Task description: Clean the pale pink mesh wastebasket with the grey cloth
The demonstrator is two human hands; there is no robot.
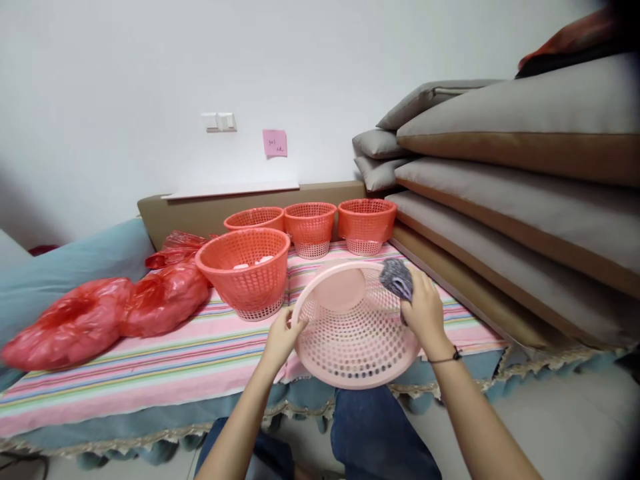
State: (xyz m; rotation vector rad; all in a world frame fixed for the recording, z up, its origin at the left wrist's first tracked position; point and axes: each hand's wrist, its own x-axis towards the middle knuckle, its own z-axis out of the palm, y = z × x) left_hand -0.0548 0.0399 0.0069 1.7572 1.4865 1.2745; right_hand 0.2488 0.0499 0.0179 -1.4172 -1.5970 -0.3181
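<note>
A pale pink plastic basket (360,347) with a perforated wall is tilted so that its opening faces me, above my knees at the sofa's front edge. My left hand (286,333) grips its rim on the left, thumb inside. In my right hand (425,310) is a bunched grey cloth (397,277), pressed against the upper right of the rim. The fingers of that hand are closed around the cloth, partly hidden behind it. Nearest to my left hand stands an upright red-lined basket (243,267) with a few pale items inside.
Three more red-lined baskets, a left one (255,217), a middle one (311,230) and a right one (367,227), stand at the back. Red plastic bags (165,297) lie left on a striped cloth (200,360). Grey cushions (520,160) are stacked right. A pink note (275,143) is on the wall.
</note>
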